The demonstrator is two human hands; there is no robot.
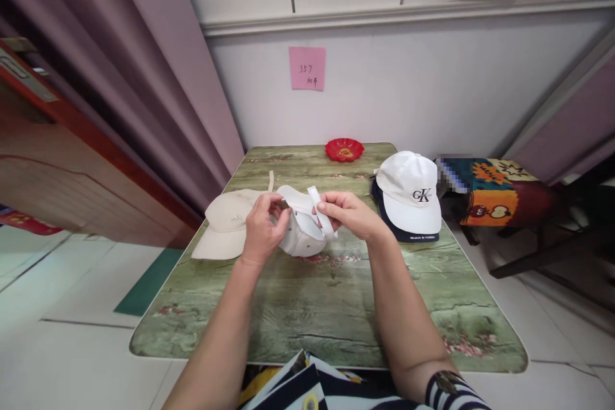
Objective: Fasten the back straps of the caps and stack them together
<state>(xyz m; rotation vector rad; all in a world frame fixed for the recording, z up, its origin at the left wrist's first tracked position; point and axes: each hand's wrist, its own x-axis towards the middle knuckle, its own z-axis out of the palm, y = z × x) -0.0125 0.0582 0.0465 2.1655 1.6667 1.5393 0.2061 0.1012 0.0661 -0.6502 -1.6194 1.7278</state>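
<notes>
A light grey-white cap (302,242) is held between my two hands above the middle of the table, its crown low and its strap side facing me. My right hand (350,213) pinches the white strap (323,214) at the cap's right side. On the other side my left hand (265,225) has its fingers curled at the cap's edge; the fingertips partly hide what they grip. A beige cap (225,218) lies just left of my left hand. To the right, a white cap with dark letters (408,182) rests on top of a dark navy cap (401,229).
The wood-patterned table (307,320) carries a red scalloped dish (344,150) at its back edge. A pink note (307,68) is stuck on the wall behind. A stool with a colourful cover (494,189) stands at right, and a wooden door (86,173) at left.
</notes>
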